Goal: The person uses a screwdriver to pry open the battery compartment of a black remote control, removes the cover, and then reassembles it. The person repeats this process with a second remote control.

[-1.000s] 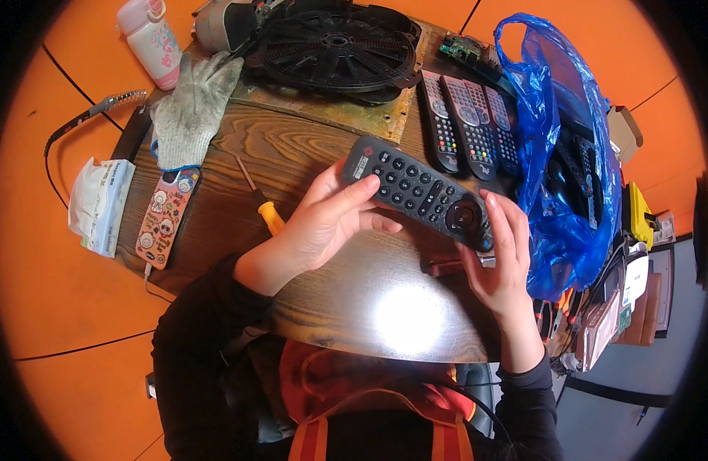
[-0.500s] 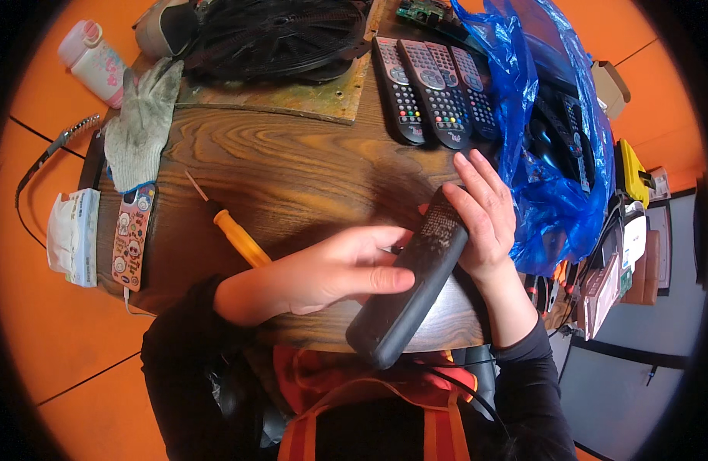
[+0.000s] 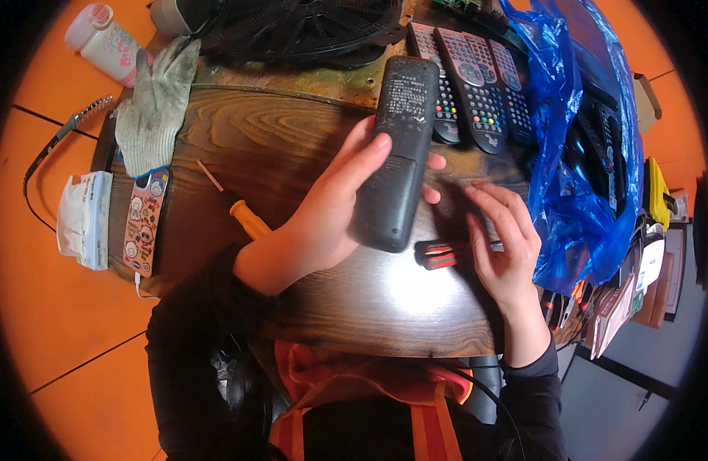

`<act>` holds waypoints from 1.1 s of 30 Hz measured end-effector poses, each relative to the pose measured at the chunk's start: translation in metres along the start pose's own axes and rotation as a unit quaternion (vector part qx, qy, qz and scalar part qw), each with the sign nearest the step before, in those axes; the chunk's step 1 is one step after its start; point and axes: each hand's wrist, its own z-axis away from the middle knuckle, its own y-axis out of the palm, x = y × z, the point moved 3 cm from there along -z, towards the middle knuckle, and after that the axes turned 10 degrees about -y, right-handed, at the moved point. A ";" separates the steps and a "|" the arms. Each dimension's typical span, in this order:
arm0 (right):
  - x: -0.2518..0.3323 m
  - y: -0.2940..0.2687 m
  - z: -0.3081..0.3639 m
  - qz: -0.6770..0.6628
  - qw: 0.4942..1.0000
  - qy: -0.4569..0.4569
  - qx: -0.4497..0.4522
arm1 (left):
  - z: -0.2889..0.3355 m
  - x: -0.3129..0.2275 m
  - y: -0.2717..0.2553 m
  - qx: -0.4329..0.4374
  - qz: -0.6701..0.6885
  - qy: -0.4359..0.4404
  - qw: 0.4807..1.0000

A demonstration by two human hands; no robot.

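My left hand (image 3: 342, 192) is closed around a black remote control (image 3: 400, 161), thumb along one side and fingertips showing past the other. The remote is tilted upright with its back facing me; worn pale print covers the upper part and a battery-cover seam crosses the middle. My right hand (image 3: 509, 246) hovers to its right, thumb and fingers curved but apart. Just beside the right thumb is a small red-and-black-handled screwdriver (image 3: 440, 255); its shaft runs behind the thumb, and whether the hand touches it is unclear. An orange-handled screwdriver (image 3: 248, 220) lies left, partly behind my left wrist.
Several remotes (image 3: 470, 84) lie face up at the back right, beside a blue plastic bag (image 3: 569, 223) holding more. A black round fan-like part (image 3: 308, 31) sits at the back. Left are a glove (image 3: 155, 115), phone (image 3: 145, 223), tissue pack (image 3: 89, 219) and bottle (image 3: 104, 46).
My left hand has raised the remote away from me and turned it more upright. My right hand has come off the remote and moved nearer me. The red-and-black screwdriver has come into sight.
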 end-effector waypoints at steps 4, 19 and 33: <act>0.007 0.006 -0.004 -0.065 0.989 -0.045 0.124 | 0.004 0.003 -0.009 0.004 0.060 -0.036 0.998; 0.015 0.004 -0.003 -0.034 0.951 -0.076 0.296 | 0.015 0.004 -0.005 -0.021 0.022 -0.050 0.998; 0.024 -0.041 0.031 -0.343 0.803 0.170 -0.458 | 0.016 0.012 -0.001 0.022 -0.035 -0.083 0.996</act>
